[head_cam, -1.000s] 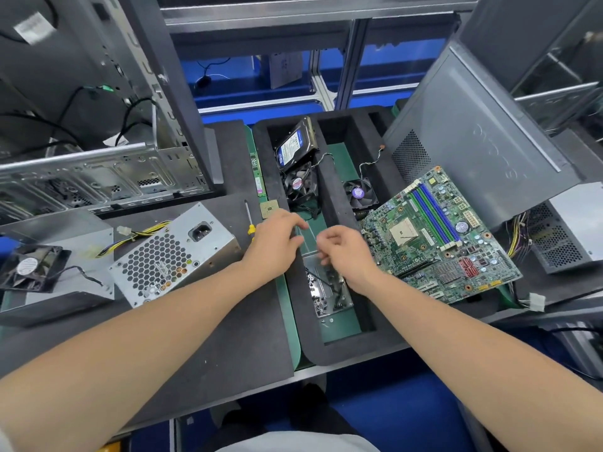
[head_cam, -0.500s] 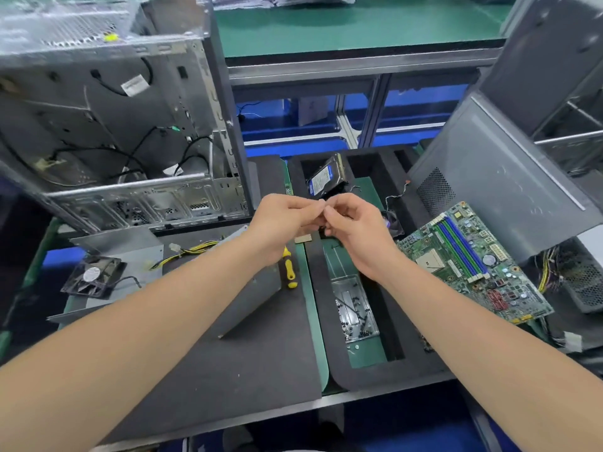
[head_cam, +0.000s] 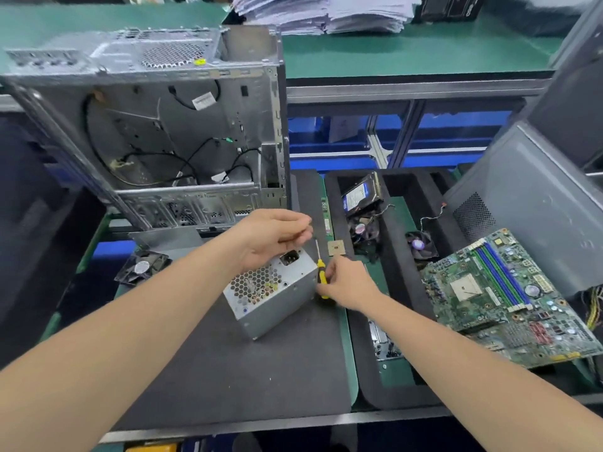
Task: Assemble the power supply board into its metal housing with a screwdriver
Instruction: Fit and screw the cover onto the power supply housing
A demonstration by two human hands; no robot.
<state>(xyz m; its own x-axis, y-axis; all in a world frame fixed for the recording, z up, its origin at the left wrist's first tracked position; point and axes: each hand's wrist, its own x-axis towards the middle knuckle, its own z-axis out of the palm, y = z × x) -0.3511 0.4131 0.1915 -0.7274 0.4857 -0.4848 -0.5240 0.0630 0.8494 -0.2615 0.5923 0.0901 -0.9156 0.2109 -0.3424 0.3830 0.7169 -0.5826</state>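
Observation:
The grey metal power supply box [head_cam: 270,298], with a honeycomb grille and a power socket, lies on the dark mat in the middle. Just above its far end hovers my left hand [head_cam: 274,236], fingers curled and thumb against the fingertips; anything inside it is hidden. A yellow and black screwdriver [head_cam: 321,277] lies along the box's right side, shaft pointing away from me. My right hand [head_cam: 346,283] grips its handle. Behind and to the left stands the open metal computer case [head_cam: 163,141], with loose black cables inside.
A green motherboard [head_cam: 509,298] leans on a grey side panel [head_cam: 535,203] at the right. The black foam tray [head_cam: 394,223] holds a hard drive [head_cam: 360,192] and fans. A loose fan [head_cam: 142,265] lies at the left. Paper stacks sit on the back shelf.
My hands, which met in the air half a second ago, have parted. The right one dropped to the screwdriver handle; the left stays raised over the power supply box. The view tilted upward.

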